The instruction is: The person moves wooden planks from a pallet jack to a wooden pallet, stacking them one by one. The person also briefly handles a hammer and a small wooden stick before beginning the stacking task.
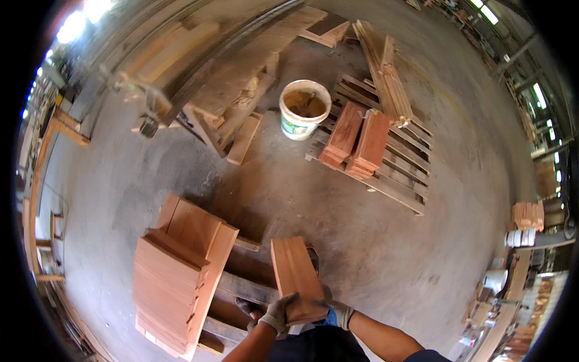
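Here, both gloved hands — left hand (277, 315), right hand (341, 314) — clamp the near end of a reddish-brown flat wooden board (295, 277) | held level over the concrete floor (362, 241), probably for balance | beside a stack of similar boards (175, 277).

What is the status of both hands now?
Left hand and right hand shut on wooden board. Board stack at left. Nothing between.

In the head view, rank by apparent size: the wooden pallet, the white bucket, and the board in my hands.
1. Wooden pallet, largest.
2. and 3. Board in both hands and white bucket look alike; the board is much nearer the camera, so no ranking.
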Motion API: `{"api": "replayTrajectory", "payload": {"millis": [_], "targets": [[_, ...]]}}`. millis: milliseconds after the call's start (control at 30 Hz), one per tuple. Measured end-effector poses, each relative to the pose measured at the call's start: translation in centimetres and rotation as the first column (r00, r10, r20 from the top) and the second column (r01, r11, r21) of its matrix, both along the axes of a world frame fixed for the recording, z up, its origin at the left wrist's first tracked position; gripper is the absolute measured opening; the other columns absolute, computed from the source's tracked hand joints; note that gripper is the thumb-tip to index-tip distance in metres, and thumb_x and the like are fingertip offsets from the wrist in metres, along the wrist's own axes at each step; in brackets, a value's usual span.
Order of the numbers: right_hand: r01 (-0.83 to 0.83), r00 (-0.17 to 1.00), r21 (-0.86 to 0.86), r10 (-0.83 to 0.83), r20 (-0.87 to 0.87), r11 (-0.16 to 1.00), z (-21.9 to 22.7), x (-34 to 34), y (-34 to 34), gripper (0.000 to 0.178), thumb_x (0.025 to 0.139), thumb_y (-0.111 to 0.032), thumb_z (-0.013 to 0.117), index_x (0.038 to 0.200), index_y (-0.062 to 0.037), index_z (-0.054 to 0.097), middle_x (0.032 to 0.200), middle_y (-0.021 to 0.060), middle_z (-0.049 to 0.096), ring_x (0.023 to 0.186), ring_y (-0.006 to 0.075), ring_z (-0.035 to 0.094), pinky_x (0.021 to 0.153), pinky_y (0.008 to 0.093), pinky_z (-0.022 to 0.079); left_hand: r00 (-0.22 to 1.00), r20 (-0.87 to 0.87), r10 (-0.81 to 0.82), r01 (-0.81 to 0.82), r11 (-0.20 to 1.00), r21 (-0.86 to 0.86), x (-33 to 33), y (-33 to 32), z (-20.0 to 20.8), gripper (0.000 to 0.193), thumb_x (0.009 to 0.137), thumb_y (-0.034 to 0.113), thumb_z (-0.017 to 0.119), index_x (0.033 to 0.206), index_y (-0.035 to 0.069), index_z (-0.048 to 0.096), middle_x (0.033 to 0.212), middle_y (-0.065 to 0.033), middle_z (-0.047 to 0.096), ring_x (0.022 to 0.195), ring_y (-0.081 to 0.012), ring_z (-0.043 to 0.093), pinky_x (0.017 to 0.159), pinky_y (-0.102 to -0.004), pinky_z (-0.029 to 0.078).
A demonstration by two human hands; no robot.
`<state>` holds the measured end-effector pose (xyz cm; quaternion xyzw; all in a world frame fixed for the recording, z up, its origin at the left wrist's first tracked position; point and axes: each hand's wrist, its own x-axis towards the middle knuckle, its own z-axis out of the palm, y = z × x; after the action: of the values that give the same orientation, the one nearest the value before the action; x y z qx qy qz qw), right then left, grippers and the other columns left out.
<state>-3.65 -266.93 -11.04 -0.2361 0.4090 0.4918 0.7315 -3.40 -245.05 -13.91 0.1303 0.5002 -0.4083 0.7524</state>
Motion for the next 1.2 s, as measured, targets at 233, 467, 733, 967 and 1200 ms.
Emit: {"api": "replayTrajectory", "payload": {"millis": [233,467,733,967,1200], "targets": [[0.315,0.949,0.014,-0.314,-0.017,0.949,-4.8,2.4,-5.4,0.051,0.09,-0.033,0.068,0.132,-0.0074,0.054,0.129,0.0172,0.06,0.115,0.0325,0.061,0.095,0.0506,0.051,0.969,0.053,-0.24,0.229,0.961,0.156,8.7,-5.8,-3.3,0.048,0.081,0.02,0.08,0.119,-0.003,0.06,0.106,-0.0138,0.068,0.089,-0.0281,0.069,0.077,-0.0383,0.06],[0.344,0.9,0.14,-0.369,0.231,0.928,-10.3,14.6,-11.3,0.051,0.096,-0.032,0.057,0.133,0.0025,0.05,0.126,0.0203,0.062,0.113,0.0337,0.062,0.092,0.0442,0.054,0.947,0.289,-0.142,0.064,0.963,0.262,18.3,-10.8,-3.2,0.043,0.093,0.029,0.066,0.126,0.002,0.06,0.112,-0.0068,0.065,0.097,-0.019,0.063,0.085,-0.0349,0.051],[0.332,0.825,0.029,-0.305,0.477,0.943,-9.7,39.9,-16.5,0.074,0.091,-0.047,0.062,0.14,0.0058,0.043,0.135,0.0199,0.056,0.122,0.0315,0.055,0.106,0.0442,0.041,0.868,0.435,-0.24,-0.03,0.848,0.529,10.2,-7.4,-4.2,0.035,0.093,0.02,0.064,0.123,0.001,0.061,0.113,-0.007,0.063,0.103,-0.0187,0.06,0.088,-0.0316,0.05],[-0.013,0.612,-0.929,0.738,0.285,0.369,-21.4,36.5,-18.2,0.065,0.083,-0.04,0.071,0.132,-0.0022,0.05,0.124,0.0201,0.06,0.113,0.0309,0.059,0.097,0.0423,0.045,0.957,0.065,-0.282,0.208,0.827,0.523,-1.2,-3.8,-6.0,0.039,0.091,0.029,0.068,0.116,-0.001,0.065,0.099,-0.0065,0.067,0.081,-0.0143,0.065,0.066,-0.0273,0.052],[-0.487,0.156,-0.866,0.987,0.042,0.114,-17.1,13.9,-5.9,0.053,0.085,-0.04,0.066,0.126,-0.0063,0.063,0.125,0.017,0.065,0.118,0.0329,0.06,0.101,0.0383,0.045,0.827,0.231,-0.512,0.274,0.727,0.63,-10.7,-1.2,-11.8,0.039,0.089,0.03,0.072,0.111,-0.002,0.069,0.093,-0.0051,0.069,0.076,-0.0136,0.064,0.063,-0.0268,0.052]]}}
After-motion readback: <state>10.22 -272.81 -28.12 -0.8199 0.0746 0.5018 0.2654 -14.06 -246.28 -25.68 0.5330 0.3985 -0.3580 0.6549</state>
